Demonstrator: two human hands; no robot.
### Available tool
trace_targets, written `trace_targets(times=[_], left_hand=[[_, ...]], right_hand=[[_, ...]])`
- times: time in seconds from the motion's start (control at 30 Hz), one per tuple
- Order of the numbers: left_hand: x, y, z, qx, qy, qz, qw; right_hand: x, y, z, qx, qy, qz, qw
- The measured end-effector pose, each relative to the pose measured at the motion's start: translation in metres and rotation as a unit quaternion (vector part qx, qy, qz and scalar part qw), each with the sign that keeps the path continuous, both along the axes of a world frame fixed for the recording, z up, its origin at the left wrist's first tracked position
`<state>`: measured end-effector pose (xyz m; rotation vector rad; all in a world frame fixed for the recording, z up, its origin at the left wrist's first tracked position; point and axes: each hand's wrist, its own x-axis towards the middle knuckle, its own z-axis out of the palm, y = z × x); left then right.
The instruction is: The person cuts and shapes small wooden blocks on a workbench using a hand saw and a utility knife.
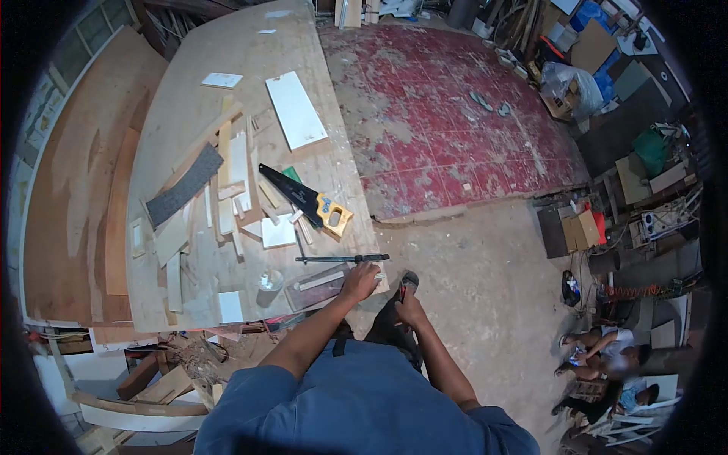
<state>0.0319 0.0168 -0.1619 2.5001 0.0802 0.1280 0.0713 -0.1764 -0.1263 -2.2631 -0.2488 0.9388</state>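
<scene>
Pale plywood covers the broad worktable [250, 45], and at its near corner lies a long, thin dark bar tool [334, 259], roughly parallel to the near edge, its right end reaching the table's right edge. Just below that end is the left hand [362, 280], palm down with bent fingers held close together; whether they grip anything I cannot tell. The right hand [410, 312], off the table to the right, has its fingers closed around a small tool with a red part [402, 291], mostly hidden by the hand. Beside the left hand, a narrow wooden strip [321, 281] lies on a dark flat piece [303, 294], with a clear container [270, 281] to the left and a white square [230, 307] beyond it. Above the bar tool rests a handsaw [298, 189], its black blade slanting up to the left from a yellow handle, near a green piece [292, 176] and a small white panel [278, 231]. Wood offcuts [227, 189] lie in a loose pile farther left, next to a grey strip [184, 186]; a larger white board [296, 111] sits above the saw. Past the table's right edge spreads a worn red floor [455, 114] with a pair of sandals [491, 104], and two people [616, 355] are at the lower right.
</scene>
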Motion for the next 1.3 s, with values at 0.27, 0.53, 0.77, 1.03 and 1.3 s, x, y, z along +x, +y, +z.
trace_targets(times=[0.27, 0.53, 0.77, 1.03, 1.3], left_hand=[[0.019, -0.009, -0.034, 0.052, 0.033, -0.002, 0.998], [0.023, 0.002, -0.041, -0.007, 0.013, -0.030, 0.999], [0.027, -0.003, -0.041, -0.013, 0.024, 0.002, 1.000], [0.028, -0.007, -0.035, 0.001, 0.031, 0.024, 0.999], [0.027, -0.008, -0.036, 0.011, 0.031, 0.012, 0.999]], right_hand=[[0.025, 0.000, -0.038, -0.032, 0.041, 0.063, 0.997], [0.038, 0.027, -0.042, -0.004, 0.011, 0.058, 0.998], [0.041, 0.030, -0.037, -0.010, 0.067, 0.043, 0.997], [0.036, 0.028, -0.040, 0.018, 0.037, 0.049, 0.998], [0.036, 0.025, -0.038, 0.004, 0.054, 0.021, 0.998]])
